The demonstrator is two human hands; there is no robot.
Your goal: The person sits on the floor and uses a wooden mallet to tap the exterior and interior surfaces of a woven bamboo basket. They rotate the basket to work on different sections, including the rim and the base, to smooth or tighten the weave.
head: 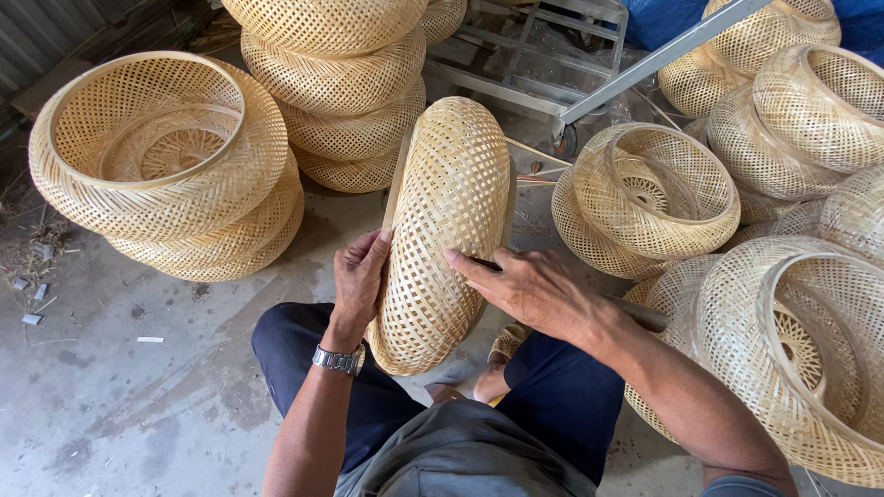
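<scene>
Basket in hand: a round woven bamboo basket [448, 230] is standing on edge at the centre of the frame, propped over the person's lap, its long axis running from upper right down to lower left.
Left hand: the left hand [361, 276] is pressing against the basket's left rim, fingers curled round the edge and gripping it; a metal wristwatch [337, 360] is sitting on the wrist.
Right hand: the right hand [529, 287] is lying on the basket's right flank, fingers stretched flat over the weave, the grip wide and not closed on anything I can make out.
Key relation: the basket is sitting between both hands, touching each; the left hand is lower on the rim, the right hand is higher on the bulging side.
Stack at upper left: finished baskets [170, 166] are piling up on the concrete floor [129, 396].
Right side: more open-topped baskets [658, 193] are crowding the right edge.
Top centre: a metal frame [552, 64] is lying behind another stack.
</scene>
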